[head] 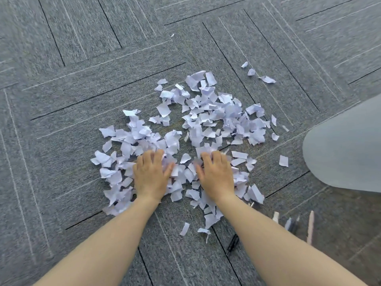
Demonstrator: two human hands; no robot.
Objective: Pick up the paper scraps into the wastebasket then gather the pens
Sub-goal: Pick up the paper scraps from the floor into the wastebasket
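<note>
Several white paper scraps (206, 120) lie spread in a loose heap on the grey carpet. My left hand (151, 174) rests palm down on the near left part of the heap, fingertips curling into the scraps. My right hand (216, 175) lies palm down beside it, fingertips also bent into the paper. A black pen (232, 243) lies on the carpet by my right forearm. More pens (292, 223) and a pale pink one (310, 227) lie to the lower right. No wastebasket is in view.
A smooth grey rounded object (346, 149) stands at the right edge. A few stray scraps (267, 79) lie beyond the heap at the upper right, and one scrap (283, 161) sits alone on the right. Carpet tiles (61, 100) surround the heap.
</note>
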